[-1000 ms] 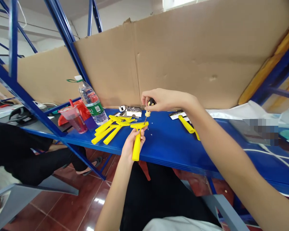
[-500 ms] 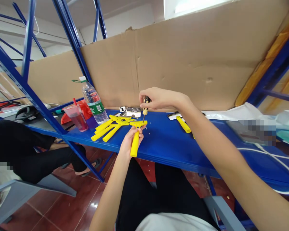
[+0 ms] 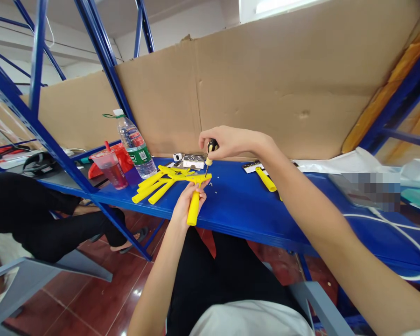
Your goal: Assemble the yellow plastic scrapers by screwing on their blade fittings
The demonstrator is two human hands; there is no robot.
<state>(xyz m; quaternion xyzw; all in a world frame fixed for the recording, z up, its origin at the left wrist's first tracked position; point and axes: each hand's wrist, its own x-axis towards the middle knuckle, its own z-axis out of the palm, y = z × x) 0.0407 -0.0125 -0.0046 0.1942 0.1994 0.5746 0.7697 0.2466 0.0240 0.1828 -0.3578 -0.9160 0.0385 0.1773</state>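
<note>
My left hand [image 3: 185,199] is closed round a yellow T-shaped scraper [image 3: 193,213], its handle pointing down towards me and its wide head uppermost. From above, my right hand [image 3: 224,141] grips a screwdriver [image 3: 209,161] with a black and cream handle. The screwdriver stands nearly upright, its tip at the right part of the scraper's head; whether it sits in a screw is too small to tell. Just left of my left hand lies a pile of several similar yellow scrapers [image 3: 161,191]. Another yellow handle [image 3: 266,179] lies right of my hands, partly behind my right forearm.
On the blue table [image 3: 238,210] stand a water bottle [image 3: 136,149] and a red drink cup [image 3: 110,170]. A small white box [image 3: 193,161] lies by the cardboard wall [image 3: 266,93]. A white cable [image 3: 399,225] runs at right. Another person sits at left.
The whole view has shifted slightly. Both hands keep their grip on the scraper and the screwdriver; the screwdriver leans a little differently, its tip still at the head.
</note>
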